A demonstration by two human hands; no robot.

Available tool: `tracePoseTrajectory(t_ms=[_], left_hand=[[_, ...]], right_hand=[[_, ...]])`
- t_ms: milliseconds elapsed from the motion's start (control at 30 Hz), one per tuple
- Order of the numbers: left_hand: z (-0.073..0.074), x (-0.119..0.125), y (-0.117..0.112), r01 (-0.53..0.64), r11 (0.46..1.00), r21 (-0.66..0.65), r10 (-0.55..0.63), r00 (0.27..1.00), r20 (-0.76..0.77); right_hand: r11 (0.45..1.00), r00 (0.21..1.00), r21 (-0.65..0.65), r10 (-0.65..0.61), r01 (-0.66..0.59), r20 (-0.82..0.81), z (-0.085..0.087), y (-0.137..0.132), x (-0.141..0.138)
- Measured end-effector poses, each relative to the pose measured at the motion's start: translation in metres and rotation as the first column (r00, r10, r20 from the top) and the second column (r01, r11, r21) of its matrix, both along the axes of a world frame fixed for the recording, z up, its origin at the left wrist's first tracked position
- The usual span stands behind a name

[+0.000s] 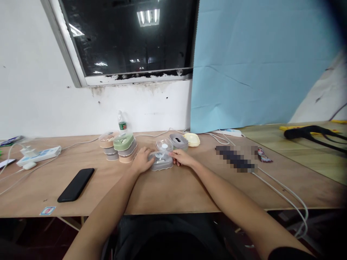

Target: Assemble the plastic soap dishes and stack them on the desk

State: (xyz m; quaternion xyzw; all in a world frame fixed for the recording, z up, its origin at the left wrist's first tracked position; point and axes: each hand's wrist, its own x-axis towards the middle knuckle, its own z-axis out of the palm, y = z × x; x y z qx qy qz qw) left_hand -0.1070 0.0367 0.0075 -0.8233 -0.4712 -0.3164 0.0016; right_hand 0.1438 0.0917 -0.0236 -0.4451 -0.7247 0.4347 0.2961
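Between my two hands a grey plastic box with a clear lid (162,165) rests on the table. My left hand (142,160) grips its left side, with the thumb along the lid's edge and the fingers curved round the far side. At the right end, my right hand (182,157) pinches the rim between thumb and fingers. Just behind stands a clear round lid (164,145) with a white spot. A grey container with a dark slot (179,142) and a cream-coloured piece (192,139) sit behind my right hand.
Stacked lidded boxes, green-topped (124,142) and peach-topped (107,140), stand left of my hands, near a plastic bottle (122,122). A black phone (76,185) lies front left. Further off are a power strip (40,156), a blurred dark object (235,159) and white cables (287,187).
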Motion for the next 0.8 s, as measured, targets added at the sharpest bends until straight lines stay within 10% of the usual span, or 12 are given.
tracePoseTrajectory(t_ms=[233,567,667,800], left_hand=[[0.014,0.009,-0.009,0.107,0.990,-0.093,-0.120,0.980,-0.160],[0.002,0.001,0.002,-0.339,0.941,-0.020,0.321,0.908,-0.268],[0.000,0.000,0.003,-0.346,0.938,-0.026,0.325,0.902,-0.283],[-0.003,-0.003,0.005,-0.312,0.950,-0.012,0.292,0.901,-0.320]], right_hand=[[0.990,0.996,0.121,0.072,-0.077,0.044,-0.001,-0.001,-0.011],[0.931,0.994,0.357,-0.098,0.077,0.043,0.004,-0.004,-0.005],[0.853,0.962,0.445,-0.255,0.272,-0.100,0.016,0.001,0.006],[0.600,0.734,0.426,-0.594,0.677,-0.330,0.022,0.015,0.042]])
